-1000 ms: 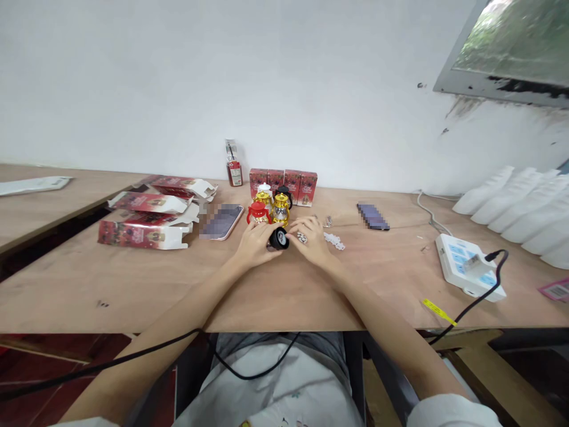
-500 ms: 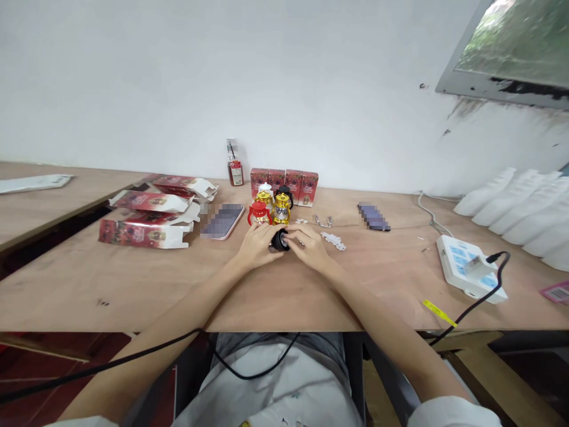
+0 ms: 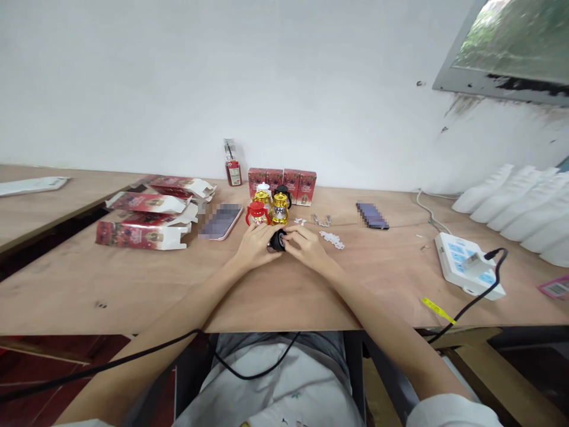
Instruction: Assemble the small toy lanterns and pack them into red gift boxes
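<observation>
We find open room on the tabletop (image 3: pixel 284 296) between the forearms (image 3: pixel 373 315) up to its front edge, and rightward toward the white power strip (image 3: pixel 460 258). The left hand (image 3: pixel 253 246) has its grip clamped on a black cylindrical piece (image 3: pixel 276 241), just in front of the red miniature lantern (image 3: pixel 258 210); the right hand's (image 3: pixel 307 246) fingertips meet its face, whether pinching we cannot tell. We record a black rim, greyish recess, round end facing right.

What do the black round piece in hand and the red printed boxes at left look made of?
Black round piece: probably smooth plastic, from its even dark rim; partly hidden, so uncertain. Red printed boxes at left: likely glossy card, showing sheen and white end flaps.
</observation>
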Demonstrator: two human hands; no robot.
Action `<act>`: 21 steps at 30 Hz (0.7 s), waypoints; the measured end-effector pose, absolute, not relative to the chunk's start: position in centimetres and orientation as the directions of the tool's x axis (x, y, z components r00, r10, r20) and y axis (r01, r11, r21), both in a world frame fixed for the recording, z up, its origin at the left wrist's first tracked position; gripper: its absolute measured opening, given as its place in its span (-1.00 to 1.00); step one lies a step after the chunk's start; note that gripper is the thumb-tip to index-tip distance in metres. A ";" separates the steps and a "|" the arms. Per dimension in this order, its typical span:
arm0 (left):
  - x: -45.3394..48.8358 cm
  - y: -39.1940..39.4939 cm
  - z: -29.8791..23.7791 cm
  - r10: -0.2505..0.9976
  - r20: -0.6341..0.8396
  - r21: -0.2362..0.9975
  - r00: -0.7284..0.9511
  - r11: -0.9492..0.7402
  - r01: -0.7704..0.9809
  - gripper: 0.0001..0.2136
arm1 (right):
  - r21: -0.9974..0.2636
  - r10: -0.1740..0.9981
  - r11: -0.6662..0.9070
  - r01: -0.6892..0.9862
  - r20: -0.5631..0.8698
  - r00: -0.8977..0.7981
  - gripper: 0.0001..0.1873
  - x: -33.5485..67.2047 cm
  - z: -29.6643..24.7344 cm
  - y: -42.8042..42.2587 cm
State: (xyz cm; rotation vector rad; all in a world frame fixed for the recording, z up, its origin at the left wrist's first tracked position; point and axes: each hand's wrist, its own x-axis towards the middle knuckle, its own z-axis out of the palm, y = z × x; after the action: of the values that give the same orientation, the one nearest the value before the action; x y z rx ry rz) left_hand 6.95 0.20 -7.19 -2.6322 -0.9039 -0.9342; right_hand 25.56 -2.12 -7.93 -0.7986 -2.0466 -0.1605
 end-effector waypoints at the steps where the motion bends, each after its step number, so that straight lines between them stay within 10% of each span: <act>1: 7.0 0.2 -7.2 0.484 0.625 0.012 0.613 -0.791 0.612 -0.52 | -0.182 0.475 0.782 0.596 0.794 -0.380 -0.85 25.5 -7.9 -2.1; 21: 6.9 0.1 -7.1 0.488 0.615 0.015 0.620 -0.793 0.610 -0.51 | -0.144 0.412 0.808 0.571 0.831 -0.374 -0.87 25.7 -7.7 -2.2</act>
State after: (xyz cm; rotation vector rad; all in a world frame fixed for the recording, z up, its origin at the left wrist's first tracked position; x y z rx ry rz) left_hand 6.87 0.14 -7.14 -2.6477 -0.9080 -0.9174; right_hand 25.70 -2.18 -7.70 -0.7299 -2.0177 -0.2056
